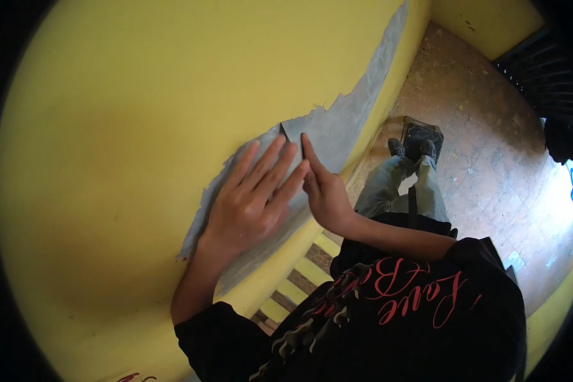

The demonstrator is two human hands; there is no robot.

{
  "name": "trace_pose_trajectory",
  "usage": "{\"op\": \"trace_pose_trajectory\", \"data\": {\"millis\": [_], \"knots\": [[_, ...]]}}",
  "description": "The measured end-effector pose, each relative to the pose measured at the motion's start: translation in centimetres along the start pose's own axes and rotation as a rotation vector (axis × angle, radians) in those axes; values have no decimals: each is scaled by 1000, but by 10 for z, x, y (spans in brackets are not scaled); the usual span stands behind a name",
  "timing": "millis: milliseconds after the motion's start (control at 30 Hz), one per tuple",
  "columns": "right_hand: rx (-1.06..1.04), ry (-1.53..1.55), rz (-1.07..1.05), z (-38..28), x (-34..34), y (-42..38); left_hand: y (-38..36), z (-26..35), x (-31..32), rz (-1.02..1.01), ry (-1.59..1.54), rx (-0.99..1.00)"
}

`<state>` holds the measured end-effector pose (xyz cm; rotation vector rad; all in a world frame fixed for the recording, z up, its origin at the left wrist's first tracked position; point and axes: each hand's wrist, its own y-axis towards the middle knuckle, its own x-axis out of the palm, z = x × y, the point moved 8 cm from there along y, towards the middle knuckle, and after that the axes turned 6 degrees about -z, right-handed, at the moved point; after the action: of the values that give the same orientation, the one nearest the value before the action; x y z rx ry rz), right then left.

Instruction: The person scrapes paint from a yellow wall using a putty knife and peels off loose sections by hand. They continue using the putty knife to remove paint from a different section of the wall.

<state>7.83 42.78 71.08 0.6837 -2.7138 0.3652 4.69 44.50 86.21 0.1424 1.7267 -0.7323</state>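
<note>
The thin grey sheet (295, 135) shows between my outspread left grip (245, 207) and right grip (328, 197), whose closing I cannot tell.

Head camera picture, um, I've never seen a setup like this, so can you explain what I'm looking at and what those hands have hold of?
There's no machine here. One camera, worn on a person's head, looks forward and down, so you also see their black shirt and, farther off, their shoes and the floor.

The big yellow surface is a wall. On it is a long grey patch with a ragged edge.

The left hand lies over the patch, fingers stretched out. The right hand is beside it, index finger extended along a thin, flat grey piece with dark edges. Exactly what that piece is, and how firmly it's gripped, I can't tell.
</note>
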Motion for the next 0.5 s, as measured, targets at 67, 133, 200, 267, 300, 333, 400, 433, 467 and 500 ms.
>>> {"op": "trace_pose_trajectory", "data": {"millis": [67, 133, 200, 267, 300, 333, 400, 433, 467, 500], "knots": [[-21, -57, -3, 1, -7, 3, -5, 3, -9, 95, -98, 52], [-44, -81, -28, 3, -10, 4, -3, 3, -13, 133, -92, 29], [-41, -83, -74, -3, -11, 1, -4, 0, -8, 123, -140, 14], [-39, -82, -122, -9, -13, -1, -5, -1, -7, 99, -145, 25], [-31, -42, -153, -8, -17, -1, -5, -1, -5, 81, -148, 37], [-20, 0, -183, -6, -22, -3, -5, -2, -4, 78, -153, 37], [156, 215, -233, 13, -38, -11, -4, -4, -4, 74, -166, 18], [243, 322, -258, 25, -43, -16, -4, -5, -4, 73, -174, 17], [333, 426, -275, 36, -48, -21, -3, -5, -3, 69, -175, 17], [363, 485, -305, 48, -49, -26, -3, -4, -3, 69, -174, 17]]}}
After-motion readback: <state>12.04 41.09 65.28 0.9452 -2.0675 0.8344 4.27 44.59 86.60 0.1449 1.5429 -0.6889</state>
